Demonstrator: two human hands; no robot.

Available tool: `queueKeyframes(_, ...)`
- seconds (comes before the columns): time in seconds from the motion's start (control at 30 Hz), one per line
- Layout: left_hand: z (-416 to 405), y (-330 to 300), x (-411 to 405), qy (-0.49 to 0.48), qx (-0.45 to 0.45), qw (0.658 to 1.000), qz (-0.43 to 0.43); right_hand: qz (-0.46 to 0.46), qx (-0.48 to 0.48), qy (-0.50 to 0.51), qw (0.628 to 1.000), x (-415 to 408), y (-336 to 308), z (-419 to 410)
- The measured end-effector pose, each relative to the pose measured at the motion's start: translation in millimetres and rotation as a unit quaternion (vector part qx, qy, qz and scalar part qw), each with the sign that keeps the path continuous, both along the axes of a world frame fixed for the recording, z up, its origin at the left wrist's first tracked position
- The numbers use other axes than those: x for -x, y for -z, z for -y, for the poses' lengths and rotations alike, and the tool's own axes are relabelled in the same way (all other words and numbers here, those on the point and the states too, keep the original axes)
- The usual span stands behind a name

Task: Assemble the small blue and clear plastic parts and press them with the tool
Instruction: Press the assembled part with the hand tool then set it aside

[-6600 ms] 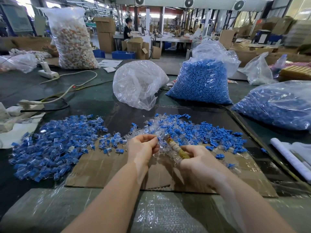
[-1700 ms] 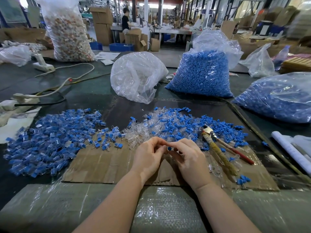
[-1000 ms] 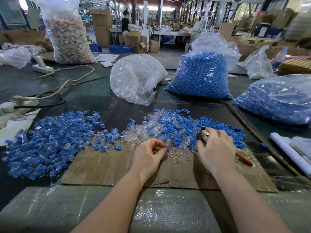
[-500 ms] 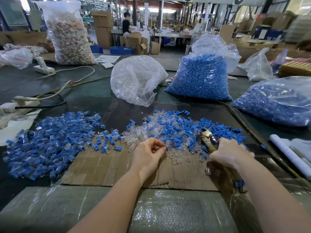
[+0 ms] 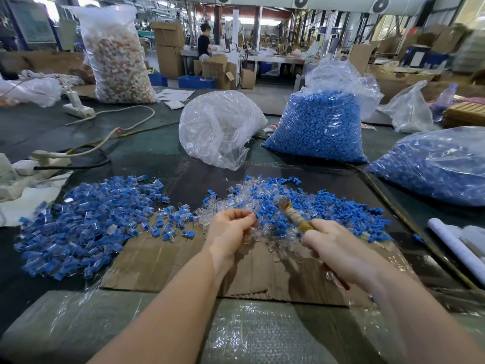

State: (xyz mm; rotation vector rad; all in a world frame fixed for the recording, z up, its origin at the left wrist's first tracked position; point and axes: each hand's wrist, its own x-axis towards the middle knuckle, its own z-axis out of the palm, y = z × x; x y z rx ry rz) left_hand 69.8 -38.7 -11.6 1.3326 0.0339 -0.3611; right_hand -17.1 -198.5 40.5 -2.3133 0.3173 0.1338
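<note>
Since half a second ago, we are seeing the right hand [image 5: 338, 248] lifted off the cardboard with the tool [image 5: 295, 218] now raised, its head pointing up and away toward the middle of the loose pile. We are watching that hand's fingers curling round the wrapped handle, gripping it; the tool's head is blurred, so we cannot tell how its tip is set.

We are seeing the left hand [image 5: 231, 229] staying where it was, hovering over the near edge of the loose parts [image 5: 265, 198]. Its fingertips [image 5: 248, 215] are drawn close together with the thumb, pinching something small; a speck of blue is showing just beside them, but we cannot tell exactly what piece it is.

We are looking at the loose parts, blue and clear mixed, lying in a heap on the far side of a cardboard sheet [image 5: 162, 261], just beyond both hands. To the left, a second heap of blue parts [image 5: 86, 222] is spreading over the dark table [image 5: 147, 151].

Farther back, we are seeing a crumpled clear bag [image 5: 217, 127], a tall bag of blue pieces [image 5: 320, 127] beside it, and another bag of blue pieces [image 5: 433, 166] lying at the right.
</note>
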Motion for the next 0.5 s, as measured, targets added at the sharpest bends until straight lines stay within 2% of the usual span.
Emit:
queueKeyframes(0.17, 2, -4, 1, -0.022, 0.001, 1.000, -0.001, -0.036, -0.108, -0.006, 0.993, 3, 2, -16)
queueKeyframes(0.5, 1, -3, 2, -0.051, -0.032, 0.998, -0.022, -0.090, -0.109, -0.034, 0.989, 7, -4, -27)
